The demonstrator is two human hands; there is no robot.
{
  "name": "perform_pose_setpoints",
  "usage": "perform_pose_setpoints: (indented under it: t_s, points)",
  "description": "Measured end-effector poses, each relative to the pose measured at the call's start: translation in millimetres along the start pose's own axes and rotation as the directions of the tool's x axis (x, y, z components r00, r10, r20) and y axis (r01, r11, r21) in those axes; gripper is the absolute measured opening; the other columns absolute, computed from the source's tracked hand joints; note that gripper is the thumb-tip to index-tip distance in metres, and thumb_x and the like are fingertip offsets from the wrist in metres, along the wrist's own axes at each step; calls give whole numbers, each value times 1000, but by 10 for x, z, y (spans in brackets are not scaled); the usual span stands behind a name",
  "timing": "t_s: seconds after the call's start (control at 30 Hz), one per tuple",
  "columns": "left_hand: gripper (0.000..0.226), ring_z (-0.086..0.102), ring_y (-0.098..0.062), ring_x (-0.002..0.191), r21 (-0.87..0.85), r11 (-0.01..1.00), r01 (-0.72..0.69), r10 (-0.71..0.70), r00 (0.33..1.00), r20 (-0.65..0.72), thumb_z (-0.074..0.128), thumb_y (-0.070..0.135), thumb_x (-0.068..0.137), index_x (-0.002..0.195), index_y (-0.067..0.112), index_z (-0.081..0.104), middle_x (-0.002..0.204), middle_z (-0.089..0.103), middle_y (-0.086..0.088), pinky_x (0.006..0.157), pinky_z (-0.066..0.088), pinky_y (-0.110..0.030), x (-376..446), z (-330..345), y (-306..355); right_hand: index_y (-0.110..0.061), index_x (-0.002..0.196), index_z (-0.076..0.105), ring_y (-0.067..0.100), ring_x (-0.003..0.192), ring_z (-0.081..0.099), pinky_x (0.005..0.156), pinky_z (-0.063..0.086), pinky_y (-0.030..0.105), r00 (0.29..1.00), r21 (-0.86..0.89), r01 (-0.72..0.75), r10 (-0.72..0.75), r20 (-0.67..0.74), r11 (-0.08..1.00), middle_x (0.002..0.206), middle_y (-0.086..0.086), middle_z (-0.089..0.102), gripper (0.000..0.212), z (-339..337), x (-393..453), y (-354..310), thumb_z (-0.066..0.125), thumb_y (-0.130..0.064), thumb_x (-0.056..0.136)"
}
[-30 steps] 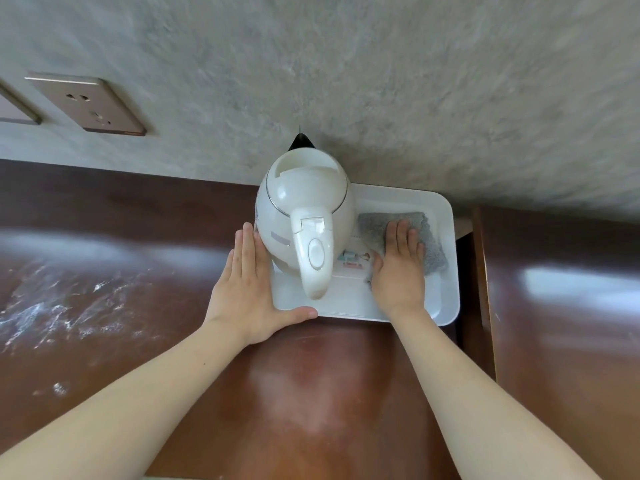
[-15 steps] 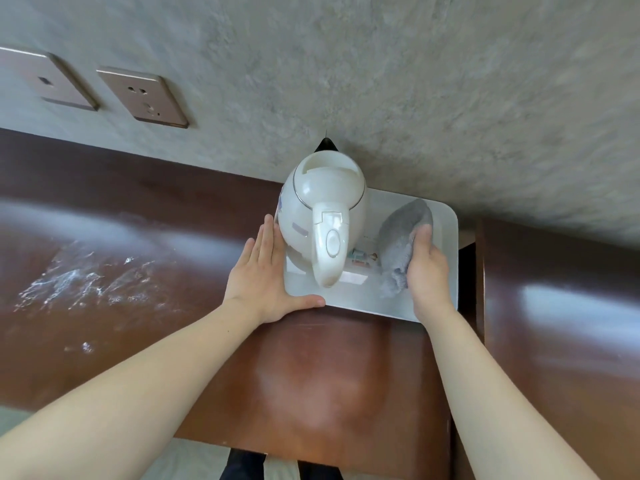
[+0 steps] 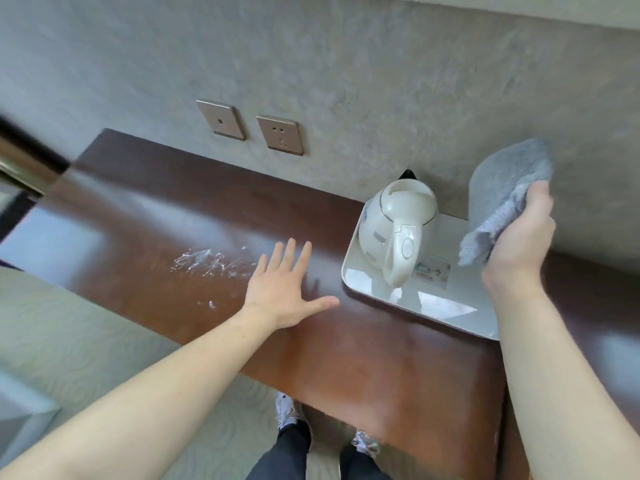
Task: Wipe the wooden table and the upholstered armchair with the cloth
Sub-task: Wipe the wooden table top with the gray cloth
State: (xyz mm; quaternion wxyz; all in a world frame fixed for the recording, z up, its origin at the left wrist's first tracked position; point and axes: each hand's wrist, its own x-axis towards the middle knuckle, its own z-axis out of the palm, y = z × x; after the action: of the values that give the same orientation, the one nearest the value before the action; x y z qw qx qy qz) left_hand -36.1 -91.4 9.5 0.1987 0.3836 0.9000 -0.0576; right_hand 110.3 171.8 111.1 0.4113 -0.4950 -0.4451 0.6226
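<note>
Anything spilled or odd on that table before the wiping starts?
Yes. A white powdery or splashed smear lies on the wooden table, just left of the left hand, with smaller specks nearer the front edge. Nothing else stands out.

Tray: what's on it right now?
On the tray stand a white kettle and a small printed card. The cloth is off it, gripped in the right hand. Whatever is under the kettle is hidden.

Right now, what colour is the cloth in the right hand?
Grey cloth, seen in the head view.
</note>
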Motion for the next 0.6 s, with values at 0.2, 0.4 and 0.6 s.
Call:
perform_pose_setpoints:
  t_s: [0.2,0.4,0.6]
  points:
    - [130,-15,-22,155,-50,989,142,-141,990,25,7,103,61,161,22,-9,170,-7,-2,127,3,-44,-601,-48,-756,-19,98,76,2,86,70,78,55,24,971,157,-83,45,234,984,89,-12,73,52,516,-766,-222,41,-58,96]
    - [128,-19,-21,154,-69,982,173,-169,984,59,13,101,63,161,21,-11,169,-12,-5,126,0,-43,-770,261,-1782,-19,118,69,25,104,71,93,54,44,759,352,-636,472,449,687,114,8,74,46,1132,-1503,298,37,-47,101]
    - [124,-19,-22,154,-28,998,62,-60,996,61,7,102,62,160,29,-12,168,-16,-6,126,1,-43,-411,491,-2866,-15,110,76,31,96,73,67,61,48,758,505,-649,540,366,569,114,12,73,56,1574,-2102,1185,42,-57,97]
